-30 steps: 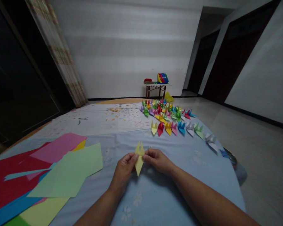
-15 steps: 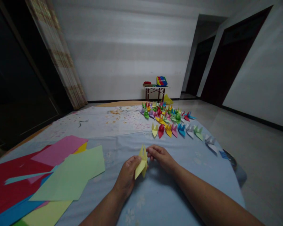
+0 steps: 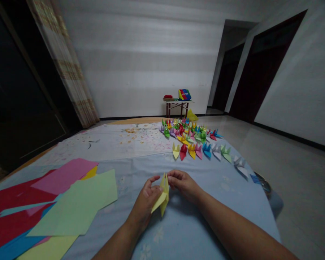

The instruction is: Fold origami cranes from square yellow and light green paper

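Paper, pale yellow and folded into a narrow form (image 3: 164, 203), stands point-up between two bare hands just above the near part of a light blue tablecloth (image 3: 192, 234). The left hand (image 3: 144, 200) grips it from the side, thumb pressed against the front and other fingers partly raised or tucked behind, apparently so that the piece stays steady while its two slim upper points and its lower flaps, spread apart, are left uncovered. The right hand (image 3: 184, 185) comes in from the other side, fingers curled and thumb drawn close, tips right beside the upper points; the view is dim and small there, so whether they pinch the paper or merely hover next to it cannot be told. Past the hands, a row of folded paper birds (image 3: 206, 151) in several colours is spaced out on the cloth, seemingly to keep each one from being crushed, with a denser cluster of birds (image 3: 181, 129) behind. Loose sheets lie overlapping to the left: a light green sheet (image 3: 76, 204) on top, pink (image 3: 65, 177) and red (image 3: 5, 202) ones among them, probably set aside to leave the middle free for handwork.
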A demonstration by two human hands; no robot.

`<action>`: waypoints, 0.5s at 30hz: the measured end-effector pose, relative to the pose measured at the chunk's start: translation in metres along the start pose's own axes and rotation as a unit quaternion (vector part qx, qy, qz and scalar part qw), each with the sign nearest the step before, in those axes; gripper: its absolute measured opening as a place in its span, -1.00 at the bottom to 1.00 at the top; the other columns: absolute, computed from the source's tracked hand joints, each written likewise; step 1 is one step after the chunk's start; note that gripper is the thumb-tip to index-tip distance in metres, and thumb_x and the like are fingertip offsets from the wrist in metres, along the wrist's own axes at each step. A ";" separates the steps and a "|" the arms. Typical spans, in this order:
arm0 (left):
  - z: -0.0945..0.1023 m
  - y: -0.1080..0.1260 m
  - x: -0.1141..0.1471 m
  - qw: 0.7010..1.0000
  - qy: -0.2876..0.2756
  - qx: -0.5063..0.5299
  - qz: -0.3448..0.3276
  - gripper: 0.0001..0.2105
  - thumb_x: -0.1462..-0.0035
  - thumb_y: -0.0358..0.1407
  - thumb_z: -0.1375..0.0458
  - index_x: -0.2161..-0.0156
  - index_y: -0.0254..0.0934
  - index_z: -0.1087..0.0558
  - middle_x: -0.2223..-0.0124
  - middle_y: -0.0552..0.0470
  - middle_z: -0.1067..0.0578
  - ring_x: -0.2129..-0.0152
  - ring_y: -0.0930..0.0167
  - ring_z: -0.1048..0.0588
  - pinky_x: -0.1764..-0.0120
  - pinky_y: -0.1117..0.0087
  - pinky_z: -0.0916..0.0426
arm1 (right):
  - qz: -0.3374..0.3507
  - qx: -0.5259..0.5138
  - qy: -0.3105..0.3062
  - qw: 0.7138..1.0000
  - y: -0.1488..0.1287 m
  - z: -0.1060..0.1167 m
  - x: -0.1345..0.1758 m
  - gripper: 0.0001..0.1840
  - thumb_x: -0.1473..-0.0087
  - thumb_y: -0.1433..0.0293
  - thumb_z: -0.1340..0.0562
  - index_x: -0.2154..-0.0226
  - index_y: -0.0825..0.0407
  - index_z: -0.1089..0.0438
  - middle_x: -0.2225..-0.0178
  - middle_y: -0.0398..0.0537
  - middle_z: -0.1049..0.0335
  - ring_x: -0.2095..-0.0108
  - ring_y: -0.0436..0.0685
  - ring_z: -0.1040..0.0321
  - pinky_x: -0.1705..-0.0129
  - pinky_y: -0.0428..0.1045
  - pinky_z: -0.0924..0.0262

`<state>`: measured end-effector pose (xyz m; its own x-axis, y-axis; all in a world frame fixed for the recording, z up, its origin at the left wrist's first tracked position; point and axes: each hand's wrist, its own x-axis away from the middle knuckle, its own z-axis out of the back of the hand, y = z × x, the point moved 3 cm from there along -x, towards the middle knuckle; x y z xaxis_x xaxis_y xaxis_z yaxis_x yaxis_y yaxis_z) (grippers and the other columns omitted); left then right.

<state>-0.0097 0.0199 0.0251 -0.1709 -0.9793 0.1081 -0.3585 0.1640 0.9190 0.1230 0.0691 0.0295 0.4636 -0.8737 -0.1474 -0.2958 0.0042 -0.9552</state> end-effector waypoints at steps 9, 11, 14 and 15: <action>0.001 0.004 0.002 0.999 0.033 -0.016 -0.022 -0.66 0.14 -0.22 -0.24 0.26 -0.19 -0.21 0.47 0.19 -0.40 0.62 0.50 -0.42 0.51 0.49 -0.27 | -0.027 0.001 0.008 1.000 0.003 0.000 -0.002 -0.70 0.17 0.23 -0.32 0.41 0.11 -0.41 0.54 -0.19 -0.29 0.58 -0.13 -0.09 0.51 -0.15 0.04; 0.001 0.004 0.002 0.999 0.034 -0.027 -0.020 -0.71 0.15 -0.23 -0.24 0.31 -0.22 -0.27 0.47 0.16 -0.40 0.60 0.51 -0.40 0.49 0.50 -0.27 | -0.031 0.004 0.005 0.999 0.003 0.000 -0.001 -0.71 0.16 0.24 -0.32 0.41 0.12 -0.41 0.56 -0.20 -0.27 0.58 -0.13 -0.08 0.50 -0.15 0.05; 0.001 0.004 0.001 0.999 0.033 -0.038 -0.019 -0.73 0.14 -0.25 -0.23 0.28 -0.24 -0.32 0.43 0.12 -0.43 0.57 0.51 -0.39 0.47 0.51 -0.27 | -0.035 0.001 0.000 0.999 0.003 -0.001 -0.001 -0.71 0.16 0.24 -0.32 0.39 0.11 -0.41 0.56 -0.21 -0.26 0.58 -0.13 -0.08 0.50 -0.15 0.05; 0.001 0.004 0.001 0.999 0.030 -0.041 -0.018 -0.72 0.13 -0.25 -0.23 0.27 -0.24 -0.33 0.42 0.11 -0.44 0.56 0.51 -0.39 0.47 0.51 -0.26 | -0.037 -0.002 -0.002 0.999 0.004 -0.002 -0.001 -0.70 0.16 0.24 -0.32 0.38 0.11 -0.41 0.56 -0.21 -0.27 0.58 -0.13 -0.09 0.51 -0.15 0.05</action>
<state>-0.0123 0.0194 0.0285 -0.1039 -0.9900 0.0949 -0.2861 0.1211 0.9505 0.1201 0.0691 0.0267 0.4876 -0.8697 -0.0765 -0.2642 -0.0635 -0.9624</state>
